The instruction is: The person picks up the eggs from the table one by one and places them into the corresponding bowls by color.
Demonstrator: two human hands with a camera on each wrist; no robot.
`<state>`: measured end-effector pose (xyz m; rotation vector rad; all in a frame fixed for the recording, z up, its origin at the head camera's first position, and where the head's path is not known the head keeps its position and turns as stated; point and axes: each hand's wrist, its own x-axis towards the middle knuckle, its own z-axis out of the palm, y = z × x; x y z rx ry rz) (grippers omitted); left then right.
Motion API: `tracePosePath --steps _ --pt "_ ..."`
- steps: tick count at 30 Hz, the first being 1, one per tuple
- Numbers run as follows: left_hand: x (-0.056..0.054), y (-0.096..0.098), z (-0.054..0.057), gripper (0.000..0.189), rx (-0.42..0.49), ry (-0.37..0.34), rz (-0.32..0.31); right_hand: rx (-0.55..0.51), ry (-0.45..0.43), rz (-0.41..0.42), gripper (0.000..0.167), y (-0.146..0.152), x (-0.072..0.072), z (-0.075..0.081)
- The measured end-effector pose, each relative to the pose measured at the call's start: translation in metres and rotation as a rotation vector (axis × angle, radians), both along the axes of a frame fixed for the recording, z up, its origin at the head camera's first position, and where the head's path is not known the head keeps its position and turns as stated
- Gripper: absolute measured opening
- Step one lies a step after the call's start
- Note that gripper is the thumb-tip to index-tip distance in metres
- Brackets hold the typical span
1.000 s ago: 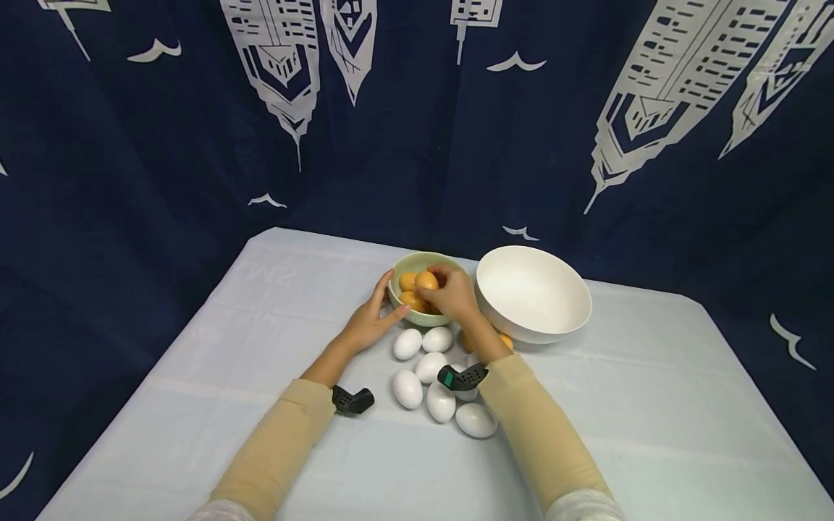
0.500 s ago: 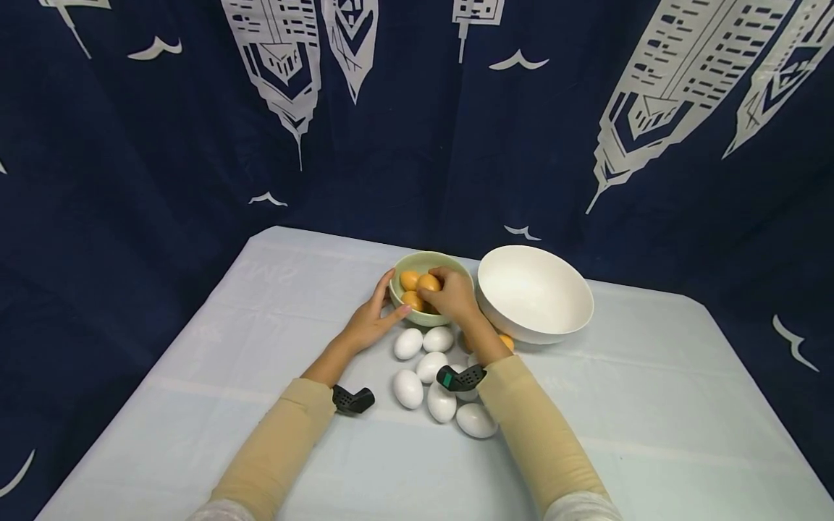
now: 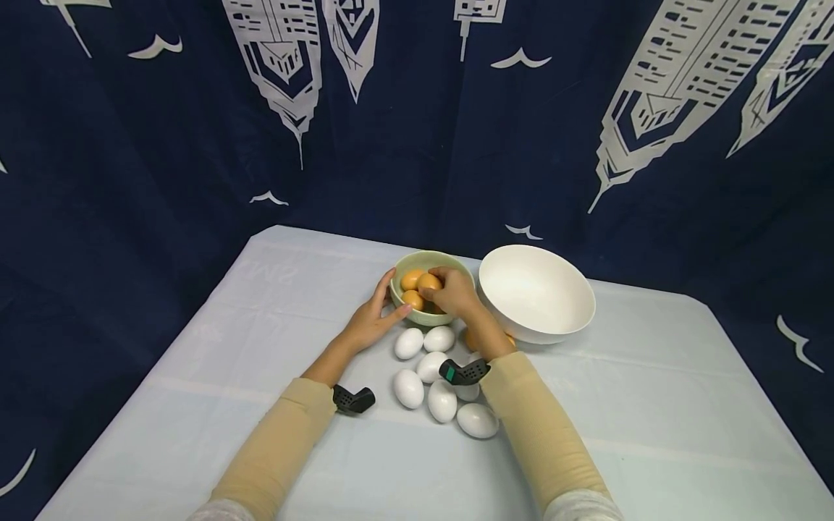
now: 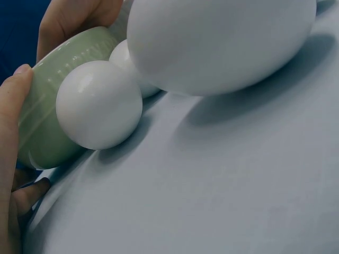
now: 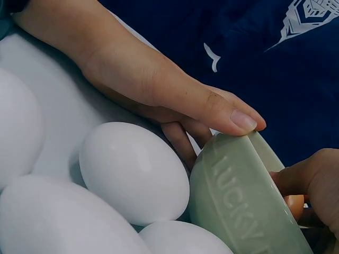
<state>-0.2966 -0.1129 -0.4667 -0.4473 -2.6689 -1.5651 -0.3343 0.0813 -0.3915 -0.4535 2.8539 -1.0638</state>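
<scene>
My R hand (image 3: 454, 291) is in over the rim of the green bowl (image 3: 433, 260), thumb & fingertips close together w/ an orange egg (image 3: 428, 282) pinched btwn them; the egg's inside the bowl, by at least two other orange eggs (image 3: 413, 280), can't tell if it's resting on them. My L hand (image 3: 370, 323) is spread wide, thumb at the near rim & fingers curved round the outer side, holding the bowl steady. Egg's prob light, stiff & smooth, so a bit slippery; can't tell if it's real or plastic, so I'd treat it as fragile: soft pinch round the widest part, thumb opp. fingers, no hard squeeze. Bowl looks rigid & glossy, prob a bit heavier, best held at rim + side as now. Writing: raised letters on the bowl's outer wall, "LUCKY" (image 5: 233, 201) readable in the R wrist view, w/ more after it cut off at the frame edge; no brand I can make out on the white eggs (image 3: 441, 401) grouped on the desk (image 3: 619, 398) just in front of the bowl, nor on the white bowl (image 3: 534, 289) to its R. Backdrop (image 3: 417, 145) has bldg & bird-like shapes, no words I can read
</scene>
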Motion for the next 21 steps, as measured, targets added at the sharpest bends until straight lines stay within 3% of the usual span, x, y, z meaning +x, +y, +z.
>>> tracePosePath --steps 14,21 --pt "-0.0015 -0.0005 -0.0028 0.084 0.008 0.033 -0.007 -0.042 0.056 -0.026 0.052 -0.0016 0.0023 -0.0056" --pt "-0.0010 -0.0012 -0.0015 0.081 0.010 0.013 -0.009 -0.127 0.060 -0.061 0.049 -0.0029 0.0052 -0.0068"
